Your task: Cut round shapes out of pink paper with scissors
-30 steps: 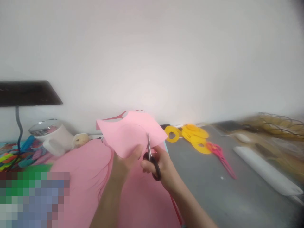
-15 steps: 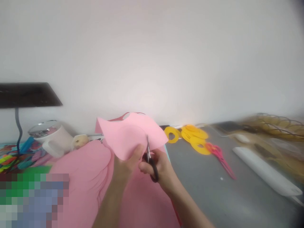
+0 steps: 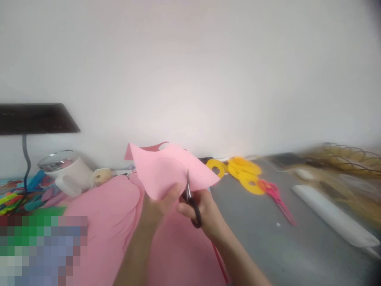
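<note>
My left hand (image 3: 156, 208) pinches the lower edge of a pink paper sheet (image 3: 166, 169) and holds it up above the table. My right hand (image 3: 202, 208) grips black-handled scissors (image 3: 190, 200), whose blades point up into the sheet's lower edge beside my left thumb. A thin pink strip (image 3: 154, 146) curls off behind the top of the sheet. Larger pink sheets (image 3: 104, 222) lie flat on the table under both forearms.
Yellow paper rings (image 3: 242, 171) and pink scissors (image 3: 276, 198) lie on the grey table (image 3: 282, 242) to the right. A white roll (image 3: 333, 216) and a wire basket (image 3: 351, 157) sit far right. A white mug (image 3: 70, 174), colourful scraps (image 3: 18, 196) and a dark lamp (image 3: 32, 119) stand at left.
The pink sheet has turned and shifted a little to the right in my left hand. The scissors remain at its lower edge, blades slightly further in.
</note>
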### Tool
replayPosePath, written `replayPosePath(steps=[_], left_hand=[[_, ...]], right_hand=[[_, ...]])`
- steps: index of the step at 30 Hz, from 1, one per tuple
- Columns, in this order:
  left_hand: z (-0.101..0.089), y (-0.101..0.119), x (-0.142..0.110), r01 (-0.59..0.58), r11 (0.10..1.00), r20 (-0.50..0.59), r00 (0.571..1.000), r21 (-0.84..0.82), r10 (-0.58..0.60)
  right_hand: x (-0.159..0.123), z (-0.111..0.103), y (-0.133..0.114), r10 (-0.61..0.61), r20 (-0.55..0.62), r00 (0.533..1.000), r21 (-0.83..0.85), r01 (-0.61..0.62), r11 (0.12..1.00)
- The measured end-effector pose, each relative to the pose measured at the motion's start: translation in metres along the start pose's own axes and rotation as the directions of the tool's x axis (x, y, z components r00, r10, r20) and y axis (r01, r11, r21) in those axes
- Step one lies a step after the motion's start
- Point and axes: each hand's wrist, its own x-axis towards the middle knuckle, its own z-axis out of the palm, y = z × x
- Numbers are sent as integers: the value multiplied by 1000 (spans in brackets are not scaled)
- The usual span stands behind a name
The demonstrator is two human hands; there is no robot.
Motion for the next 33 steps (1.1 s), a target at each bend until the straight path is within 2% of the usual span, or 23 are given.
replayPosePath(steps=[11,16,21,27,33], left_hand=[[-1,1,1,6,1000,-28,1000,-13,-6],[-2,2,2,2,1000,9,1000,-26,-2],[-6,0,2,64,994,31,998,-85,-62],[-6,-1,3,53,994,78,996,-100,-46],[-9,-4,4,45,993,65,997,-112,-38]], right_hand=[[0,-1,0,36,-18,999,-55,-37,998],[-1,0,2,46,-38,998,-64,-48,997],[-1,0,2,50,-58,997,-71,-54,996],[0,2,1,92,-86,992,-69,-98,993],[0,3,3,53,-86,995,-19,-54,998]])
